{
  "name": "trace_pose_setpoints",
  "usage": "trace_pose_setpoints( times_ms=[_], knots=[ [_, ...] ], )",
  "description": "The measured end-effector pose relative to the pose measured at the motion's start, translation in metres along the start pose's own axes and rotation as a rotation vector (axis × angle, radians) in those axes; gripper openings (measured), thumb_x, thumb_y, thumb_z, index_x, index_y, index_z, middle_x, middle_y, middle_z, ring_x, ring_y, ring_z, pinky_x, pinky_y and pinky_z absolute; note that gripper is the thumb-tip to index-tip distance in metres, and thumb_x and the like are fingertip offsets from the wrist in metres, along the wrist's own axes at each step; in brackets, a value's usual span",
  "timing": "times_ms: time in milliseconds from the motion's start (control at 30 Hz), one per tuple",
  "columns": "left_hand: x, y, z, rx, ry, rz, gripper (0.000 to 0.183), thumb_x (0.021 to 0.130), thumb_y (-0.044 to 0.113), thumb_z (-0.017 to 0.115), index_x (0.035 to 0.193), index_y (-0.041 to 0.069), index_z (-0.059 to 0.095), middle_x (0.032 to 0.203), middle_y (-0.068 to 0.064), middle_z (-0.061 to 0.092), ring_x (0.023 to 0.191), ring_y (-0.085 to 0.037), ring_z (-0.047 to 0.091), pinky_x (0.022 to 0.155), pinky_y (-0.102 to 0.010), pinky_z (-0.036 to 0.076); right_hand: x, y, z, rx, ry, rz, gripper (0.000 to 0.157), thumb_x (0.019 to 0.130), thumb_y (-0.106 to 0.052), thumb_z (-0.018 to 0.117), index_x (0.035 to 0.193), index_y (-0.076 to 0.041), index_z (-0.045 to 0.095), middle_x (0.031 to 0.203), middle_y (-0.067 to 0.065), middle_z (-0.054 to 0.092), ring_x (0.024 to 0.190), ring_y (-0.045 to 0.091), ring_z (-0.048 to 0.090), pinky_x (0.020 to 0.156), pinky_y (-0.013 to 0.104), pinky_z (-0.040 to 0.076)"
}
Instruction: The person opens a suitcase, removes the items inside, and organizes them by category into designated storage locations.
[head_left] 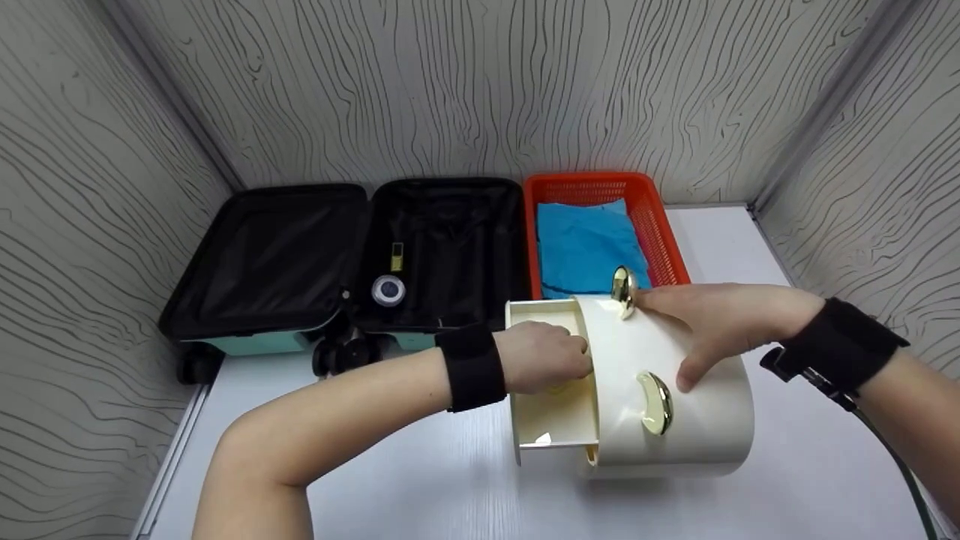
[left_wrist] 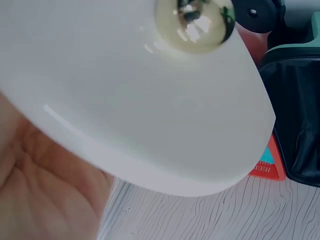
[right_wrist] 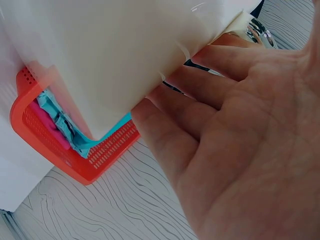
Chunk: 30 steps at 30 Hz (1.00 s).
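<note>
A cream-white rounded storage box (head_left: 694, 420) stands on the table with its drawer (head_left: 559, 424) pulled out to the left. My left hand (head_left: 546, 356) reaches down into the drawer beside something yellowish; its fingertips are hidden, and I cannot tell whether they hold anything. In the left wrist view the smooth drawer front (left_wrist: 165, 115) with a gold knob (left_wrist: 197, 22) covers most of the frame, the palm (left_wrist: 45, 185) behind it. With fingers and thumb spread, my right hand (head_left: 720, 322) rests on the box between a gold ear-like piece (head_left: 623, 289) and another shiny gold piece (head_left: 657, 403).
Behind on the left lies an open suitcase (head_left: 262, 255), black inside, holding a round white-rimmed item (head_left: 388, 290) and a small yellow-gold item (head_left: 397, 256). A red basket (head_left: 667, 244) with folded blue cloth (head_left: 589, 244) stands directly behind the box. Patterned walls enclose the table.
</note>
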<state>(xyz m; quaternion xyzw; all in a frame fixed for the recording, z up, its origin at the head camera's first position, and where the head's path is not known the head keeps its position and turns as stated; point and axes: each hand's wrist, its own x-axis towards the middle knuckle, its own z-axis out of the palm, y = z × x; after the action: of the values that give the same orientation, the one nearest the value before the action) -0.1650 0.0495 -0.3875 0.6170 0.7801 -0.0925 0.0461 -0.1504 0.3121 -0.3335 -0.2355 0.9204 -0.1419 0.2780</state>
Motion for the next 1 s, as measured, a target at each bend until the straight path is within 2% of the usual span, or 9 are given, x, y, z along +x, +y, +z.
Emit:
trace_pose_setpoints(
  times_ms=[133,200,333,433,533,667,833,1000],
  knots=[
    [-0.01,-0.007,-0.01,-0.07,0.018,0.01,0.028,0.091,0.01,0.074,0.118,0.016,0.073,0.106,-0.002,0.07,0.092,-0.018,0.064,0.077,-0.029,0.053,0.001,-0.001,0.0,0.004,-0.005,0.016,0.114,0.067,-0.042,0.095,0.158,-0.005,0.035,0.14,0.005,0.056,0.112,0.02,0.056,0.097,0.046,0.048],
    [-0.018,-0.012,-0.018,-0.118,0.043,-0.02,0.03,0.09,0.011,0.076,0.119,0.013,0.073,0.106,-0.003,0.069,0.093,-0.018,0.063,0.078,-0.028,0.052,0.001,-0.001,-0.001,0.011,-0.009,0.03,0.115,0.067,-0.043,0.095,0.159,-0.006,0.034,0.139,0.005,0.056,0.111,0.02,0.056,0.096,0.045,0.048],
    [-0.041,-0.028,-0.031,-0.199,0.145,-0.16,0.029,0.089,0.013,0.077,0.118,0.011,0.072,0.109,-0.004,0.068,0.095,-0.019,0.061,0.078,-0.028,0.052,0.001,-0.001,-0.001,0.014,-0.007,0.029,0.114,0.067,-0.042,0.095,0.158,-0.006,0.035,0.139,0.005,0.056,0.112,0.021,0.056,0.096,0.046,0.048],
    [-0.06,-0.043,-0.031,-0.237,0.191,-0.288,0.023,0.09,0.012,0.074,0.113,0.011,0.073,0.105,-0.003,0.067,0.092,-0.019,0.061,0.075,-0.03,0.053,0.0,-0.001,-0.001,-0.002,0.003,0.017,0.113,0.067,-0.042,0.094,0.157,-0.005,0.037,0.141,0.007,0.055,0.114,0.023,0.056,0.097,0.048,0.048],
    [-0.075,-0.053,-0.02,-0.288,0.167,-0.381,0.018,0.089,0.016,0.076,0.107,0.011,0.075,0.098,-0.003,0.067,0.085,-0.018,0.061,0.072,-0.033,0.054,-0.001,0.0,-0.001,-0.017,0.009,0.015,0.112,0.067,-0.044,0.094,0.156,-0.004,0.038,0.143,0.008,0.054,0.117,0.024,0.055,0.098,0.049,0.048],
    [-0.086,-0.054,0.006,-0.373,0.096,-0.432,0.024,0.086,0.027,0.081,0.105,0.012,0.078,0.096,-0.001,0.071,0.085,-0.017,0.065,0.073,-0.034,0.055,-0.001,0.001,0.0,-0.009,0.005,0.025,0.112,0.067,-0.044,0.094,0.156,-0.004,0.038,0.143,0.008,0.053,0.118,0.024,0.055,0.099,0.049,0.048],
    [-0.085,-0.043,0.036,-0.452,0.078,-0.456,0.028,0.086,0.036,0.082,0.103,0.015,0.079,0.093,0.002,0.073,0.08,-0.014,0.065,0.069,-0.033,0.055,-0.002,0.001,0.001,-0.003,0.001,0.03,0.111,0.068,-0.045,0.093,0.156,-0.004,0.038,0.142,0.007,0.053,0.117,0.025,0.054,0.098,0.049,0.048],
    [-0.08,-0.036,0.047,-0.506,0.095,-0.458,0.017,0.09,0.03,0.079,0.102,0.018,0.081,0.093,0.006,0.074,0.08,-0.008,0.065,0.065,-0.026,0.053,-0.002,0.001,0.0,-0.009,0.005,0.013,0.114,0.068,-0.045,0.094,0.157,-0.003,0.036,0.147,0.011,0.051,0.123,0.027,0.053,0.102,0.052,0.046]
  ],
)
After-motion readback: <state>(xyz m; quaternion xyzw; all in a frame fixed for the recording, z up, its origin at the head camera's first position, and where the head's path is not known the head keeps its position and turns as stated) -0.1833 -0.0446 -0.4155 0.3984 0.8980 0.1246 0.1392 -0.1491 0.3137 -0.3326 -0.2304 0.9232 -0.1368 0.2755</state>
